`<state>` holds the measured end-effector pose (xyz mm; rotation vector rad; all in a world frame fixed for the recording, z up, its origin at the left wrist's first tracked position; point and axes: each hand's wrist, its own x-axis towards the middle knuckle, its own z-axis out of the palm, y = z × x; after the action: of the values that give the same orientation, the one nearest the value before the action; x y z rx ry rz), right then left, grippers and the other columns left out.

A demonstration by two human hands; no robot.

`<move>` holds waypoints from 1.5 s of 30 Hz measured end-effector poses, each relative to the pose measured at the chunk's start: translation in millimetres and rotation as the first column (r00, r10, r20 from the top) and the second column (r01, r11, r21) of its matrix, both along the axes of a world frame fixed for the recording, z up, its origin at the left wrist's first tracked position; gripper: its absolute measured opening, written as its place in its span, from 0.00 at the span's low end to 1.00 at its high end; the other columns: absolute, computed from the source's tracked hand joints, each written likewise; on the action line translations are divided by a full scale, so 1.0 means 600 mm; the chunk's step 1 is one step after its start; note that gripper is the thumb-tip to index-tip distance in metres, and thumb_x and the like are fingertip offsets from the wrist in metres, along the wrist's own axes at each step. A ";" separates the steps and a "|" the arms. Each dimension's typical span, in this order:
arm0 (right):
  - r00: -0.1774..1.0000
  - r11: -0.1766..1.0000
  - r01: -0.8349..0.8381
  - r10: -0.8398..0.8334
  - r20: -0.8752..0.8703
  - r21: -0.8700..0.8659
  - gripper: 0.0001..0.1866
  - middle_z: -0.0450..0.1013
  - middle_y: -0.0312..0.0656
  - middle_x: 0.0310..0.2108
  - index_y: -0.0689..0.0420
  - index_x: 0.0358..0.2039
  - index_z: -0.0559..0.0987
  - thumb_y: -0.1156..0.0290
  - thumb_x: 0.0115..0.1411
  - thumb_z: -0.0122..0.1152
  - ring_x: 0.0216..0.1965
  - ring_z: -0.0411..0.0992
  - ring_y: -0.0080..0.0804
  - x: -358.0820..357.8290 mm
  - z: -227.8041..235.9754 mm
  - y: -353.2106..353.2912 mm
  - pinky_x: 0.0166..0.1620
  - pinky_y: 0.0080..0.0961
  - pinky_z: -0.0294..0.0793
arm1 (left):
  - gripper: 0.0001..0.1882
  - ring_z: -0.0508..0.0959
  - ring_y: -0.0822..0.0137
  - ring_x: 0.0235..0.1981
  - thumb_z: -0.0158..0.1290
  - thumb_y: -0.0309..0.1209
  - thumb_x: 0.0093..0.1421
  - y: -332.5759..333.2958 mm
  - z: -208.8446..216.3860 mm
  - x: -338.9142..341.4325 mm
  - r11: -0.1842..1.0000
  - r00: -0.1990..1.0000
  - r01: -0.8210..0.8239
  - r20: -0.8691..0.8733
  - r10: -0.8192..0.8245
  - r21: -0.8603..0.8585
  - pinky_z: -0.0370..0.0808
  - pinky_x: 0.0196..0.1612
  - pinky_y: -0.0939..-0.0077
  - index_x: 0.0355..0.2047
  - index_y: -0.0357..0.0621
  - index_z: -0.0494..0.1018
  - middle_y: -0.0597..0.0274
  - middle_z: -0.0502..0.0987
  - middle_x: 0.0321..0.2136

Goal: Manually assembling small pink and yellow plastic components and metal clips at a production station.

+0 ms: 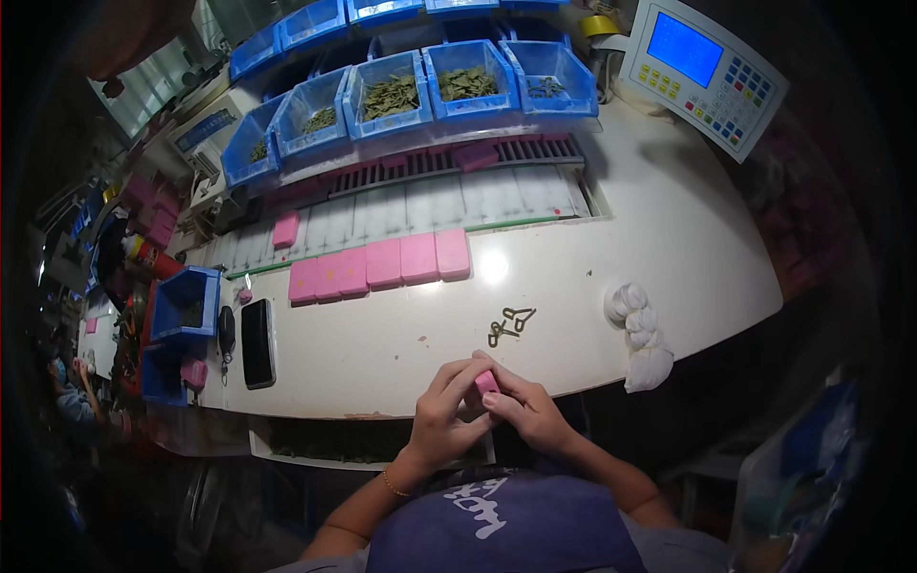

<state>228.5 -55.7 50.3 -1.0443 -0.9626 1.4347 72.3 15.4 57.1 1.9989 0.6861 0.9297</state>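
My left hand (442, 409) and my right hand (533, 413) meet at the front edge of the white table, both closed around a small pink box (487, 383). My fingers cover most of this box, and only one end shows between them. Just beyond my fingertips lie several brass-coloured bent metal pieces (511, 326), loosely bunched on the tabletop. A row of pink boxes (383, 263) stands side by side farther back, along the near edge of a conveyor.
A white conveyor (382, 207) bears a single pink box (286, 229). Blue bins (470, 76) with small metal parts line the back. A black phone (257, 344) lies left; a knotted white bundle (642, 336) sits right. A keypad display unit (705, 74) stands back right.
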 end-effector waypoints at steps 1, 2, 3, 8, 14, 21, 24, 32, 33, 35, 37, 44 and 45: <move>0.992 1.000 0.021 -0.023 0.122 0.014 0.31 0.63 0.52 0.63 0.69 0.67 0.57 0.65 0.69 0.49 0.65 0.60 0.32 -0.006 0.002 -0.002 0.65 0.28 0.57 | 0.30 0.80 0.57 0.45 0.68 0.25 0.47 -0.004 -0.002 -0.001 0.999 1.000 -0.016 -0.020 0.016 0.036 0.79 0.44 0.69 0.52 0.38 0.74 0.50 0.75 0.47; 0.990 0.998 0.044 -0.050 0.135 0.045 0.30 0.64 0.51 0.62 0.70 0.67 0.58 0.64 0.71 0.46 0.65 0.60 0.32 -0.013 -0.010 -0.005 0.65 0.27 0.58 | 0.31 0.80 0.58 0.44 0.69 0.25 0.46 -0.005 -0.006 -0.003 0.997 1.000 -0.027 -0.010 0.027 0.071 0.80 0.44 0.71 0.52 0.37 0.74 0.50 0.75 0.47; 0.990 0.998 0.042 -0.047 0.134 0.039 0.30 0.64 0.51 0.62 0.70 0.67 0.58 0.64 0.71 0.46 0.65 0.60 0.32 -0.015 -0.013 -0.008 0.65 0.27 0.58 | 0.31 0.80 0.58 0.44 0.69 0.25 0.46 -0.008 -0.009 -0.003 0.997 1.000 -0.028 -0.011 0.029 0.065 0.80 0.44 0.71 0.52 0.37 0.74 0.50 0.75 0.47; 0.946 0.978 0.160 -0.191 -0.261 -0.134 0.28 0.68 0.50 0.58 0.73 0.61 0.64 0.61 0.73 0.37 0.57 0.69 0.32 -0.006 -0.019 -0.005 0.61 0.29 0.65 | 0.29 0.80 0.64 0.44 0.70 0.25 0.47 -0.005 -0.007 -0.007 0.996 0.988 -0.019 0.154 0.032 -0.086 0.80 0.46 0.73 0.50 0.32 0.73 0.51 0.75 0.46; 0.973 0.981 0.193 -0.195 0.127 0.029 0.20 0.77 0.40 0.38 0.69 0.47 0.76 0.63 0.73 0.44 0.42 0.70 0.18 -0.008 -0.002 0.005 0.47 0.19 0.70 | 0.30 0.74 0.65 0.50 0.56 0.44 0.65 0.027 -0.025 -0.019 0.900 0.896 0.043 0.415 0.157 -0.434 0.70 0.57 0.69 0.56 0.30 0.67 0.54 0.75 0.47; 0.961 0.962 0.263 -0.254 -0.114 0.070 0.18 0.75 0.47 0.47 0.70 0.55 0.68 0.69 0.72 0.47 0.46 0.76 0.28 -0.065 -0.008 0.002 0.53 0.25 0.75 | 0.30 0.74 0.62 0.45 0.35 0.53 0.71 0.047 -0.007 0.022 0.620 0.695 0.172 0.541 0.474 -0.765 0.70 0.54 0.63 0.51 0.35 0.67 0.52 0.73 0.44; 0.964 0.973 0.229 -0.225 -0.140 0.012 0.17 0.74 0.46 0.49 0.68 0.55 0.69 0.70 0.73 0.44 0.49 0.74 0.27 -0.043 -0.003 0.015 0.54 0.23 0.74 | 0.23 0.75 0.61 0.42 0.36 0.46 0.70 0.039 -0.017 0.018 0.731 0.730 0.108 0.553 0.402 -0.674 0.71 0.53 0.61 0.46 0.37 0.69 0.51 0.72 0.41; 0.881 0.966 0.010 -0.131 0.455 0.260 0.15 0.76 0.39 0.38 0.59 0.49 0.77 0.81 0.61 0.53 0.37 0.71 0.30 0.048 0.064 0.037 0.43 0.27 0.72 | 0.23 0.72 0.61 0.55 0.53 0.43 0.67 0.013 0.009 -0.002 0.639 0.902 0.246 0.413 0.123 -0.729 0.68 0.60 0.66 0.50 0.35 0.71 0.53 0.66 0.55; 0.772 0.916 -0.145 -0.131 0.622 0.373 0.19 0.75 0.41 0.37 0.58 0.48 0.78 0.84 0.56 0.56 0.38 0.71 0.35 0.058 0.075 0.038 0.43 0.29 0.72 | 0.23 0.72 0.61 0.55 0.53 0.43 0.67 0.021 0.010 -0.012 0.639 0.901 0.248 0.415 0.123 -0.728 0.68 0.60 0.66 0.50 0.35 0.71 0.53 0.66 0.55; 0.740 0.922 -0.199 -0.081 0.667 0.333 0.24 0.75 0.43 0.39 0.55 0.45 0.80 0.91 0.48 0.55 0.40 0.70 0.40 0.067 0.081 0.040 0.45 0.30 0.71 | 0.31 0.70 0.63 0.58 0.48 0.48 0.69 0.033 0.009 -0.025 0.488 0.901 0.399 0.231 -0.367 -0.777 0.64 0.63 0.68 0.61 0.36 0.64 0.54 0.67 0.58; 0.651 0.866 -0.350 -0.049 0.758 0.357 0.24 0.74 0.42 0.40 0.57 0.50 0.77 0.83 0.50 0.62 0.44 0.69 0.42 0.070 0.094 0.045 0.48 0.34 0.71 | 0.35 0.67 0.64 0.61 0.44 0.51 0.69 0.027 0.006 -0.021 0.476 0.872 0.461 0.282 -0.401 -0.748 0.60 0.65 0.71 0.66 0.36 0.57 0.52 0.69 0.58; 0.607 0.808 -0.203 -0.340 0.718 0.554 0.52 0.53 0.52 0.65 0.57 0.68 0.56 0.64 0.47 0.75 0.64 0.54 0.56 0.021 0.071 0.028 0.65 0.52 0.53 | 0.29 0.76 0.67 0.29 0.39 0.53 0.70 0.028 0.006 0.003 0.065 0.822 0.516 0.515 0.244 -0.854 0.76 0.34 0.72 0.49 0.38 0.70 0.57 0.75 0.33; 0.605 0.810 -0.201 -0.340 0.720 0.551 0.52 0.53 0.52 0.65 0.57 0.68 0.56 0.64 0.47 0.75 0.64 0.54 0.56 0.009 0.062 0.020 0.65 0.52 0.53 | 0.28 0.73 0.69 0.22 0.38 0.53 0.71 0.029 0.006 0.008 0.044 0.799 0.508 0.490 0.349 -0.860 0.74 0.26 0.73 0.46 0.37 0.70 0.58 0.74 0.27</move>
<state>233.9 -43.9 87.7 -1.2208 -1.8504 0.4184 77.1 32.9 60.8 0.2876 0.5279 0.5656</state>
